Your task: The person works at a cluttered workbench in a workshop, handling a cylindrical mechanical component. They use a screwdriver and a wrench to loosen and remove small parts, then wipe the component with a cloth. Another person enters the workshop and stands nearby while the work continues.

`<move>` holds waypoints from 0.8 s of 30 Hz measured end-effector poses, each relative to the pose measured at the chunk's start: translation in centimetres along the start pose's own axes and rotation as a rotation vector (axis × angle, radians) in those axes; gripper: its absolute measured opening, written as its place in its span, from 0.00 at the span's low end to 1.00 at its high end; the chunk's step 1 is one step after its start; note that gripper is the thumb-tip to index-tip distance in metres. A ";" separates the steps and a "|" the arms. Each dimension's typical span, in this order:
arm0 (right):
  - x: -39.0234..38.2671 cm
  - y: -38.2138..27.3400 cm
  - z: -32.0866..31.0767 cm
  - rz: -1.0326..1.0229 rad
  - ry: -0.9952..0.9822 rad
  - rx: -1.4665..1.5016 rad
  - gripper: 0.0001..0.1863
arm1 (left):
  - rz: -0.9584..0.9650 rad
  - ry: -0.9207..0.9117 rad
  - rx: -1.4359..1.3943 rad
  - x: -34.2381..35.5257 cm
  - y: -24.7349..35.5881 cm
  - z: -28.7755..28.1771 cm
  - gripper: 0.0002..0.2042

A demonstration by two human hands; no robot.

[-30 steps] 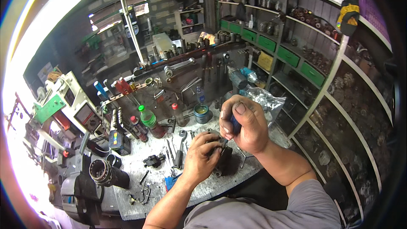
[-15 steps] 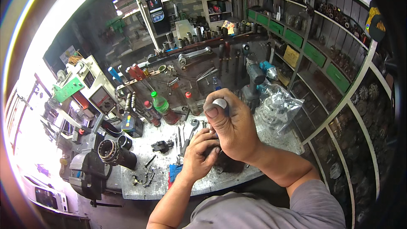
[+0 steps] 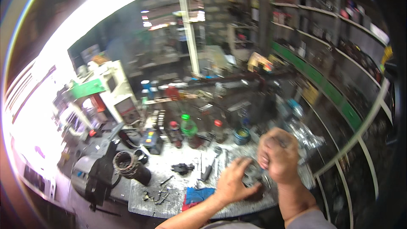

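Note:
My left hand (image 3: 232, 180) is braced on a greasy grey metal part (image 3: 251, 173) at the bench's front, fingers and thumb spread around its near side. Just right of it and slightly higher, my right hand (image 3: 278, 154) is closed in a fist on a blue-handled tool (image 3: 264, 171), mostly hidden by the fingers; motion blur hides its tip. A red and blue cloth (image 3: 199, 195), a ratchet wrench (image 3: 208, 169) and a small black fitting (image 3: 182, 168) lie left of my hands on the metal-topped bench (image 3: 148, 203).
Bottles (image 3: 189, 131) and a blue tub (image 3: 241, 137) stand at the back, with hanging tools behind. A bagged part (image 3: 307, 135) lies at right beside steel shelving (image 3: 339, 89). A vise (image 3: 91, 171) and black cylindrical housing (image 3: 137, 171) are at left.
The view has swung so the scene sits lower and farther right, and blurred. My right fist has shifted right and down relative to the bench; my left hand stays at the metal part.

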State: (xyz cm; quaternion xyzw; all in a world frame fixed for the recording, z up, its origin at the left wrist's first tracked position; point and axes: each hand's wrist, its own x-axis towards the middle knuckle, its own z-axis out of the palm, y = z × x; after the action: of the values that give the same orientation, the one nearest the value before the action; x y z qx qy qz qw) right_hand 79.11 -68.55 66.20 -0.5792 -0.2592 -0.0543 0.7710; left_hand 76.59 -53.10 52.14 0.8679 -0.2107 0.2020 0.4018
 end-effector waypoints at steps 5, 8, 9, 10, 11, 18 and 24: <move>-0.4 1.6 -1.7 0.004 -0.197 0.318 0.13 | -0.095 -0.041 -0.023 -0.9 -0.2 0.4 0.44; 0.3 2.1 -1.2 -0.086 -0.195 0.262 0.17 | -0.050 0.050 -0.045 -1.1 -0.2 1.0 0.45; 2.1 1.8 -1.5 0.045 -0.475 0.476 0.15 | -0.064 0.101 -0.013 -1.7 0.2 1.3 0.41; 3.8 1.4 -2.0 0.186 -0.744 0.685 0.14 | -0.106 0.084 -0.011 -1.7 0.2 1.4 0.43; 6.0 2.4 -1.7 0.086 -1.220 1.025 0.20 | -0.138 0.061 -0.011 -1.7 0.3 1.7 0.46; 2.2 1.6 -3.3 -0.084 -0.192 -0.078 0.19 | -0.125 0.110 -0.043 -1.5 0.2 2.7 0.44; 6.0 2.6 -2.9 0.054 -1.304 1.282 0.07 | -0.094 0.079 -0.020 -1.7 -0.2 2.3 0.43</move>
State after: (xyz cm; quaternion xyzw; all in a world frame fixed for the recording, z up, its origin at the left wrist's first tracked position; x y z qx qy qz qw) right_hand 86.25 -69.10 66.12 0.0382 -0.6100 0.4561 0.6468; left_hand 75.72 -54.47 49.81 0.8641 -0.1558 0.2151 0.4276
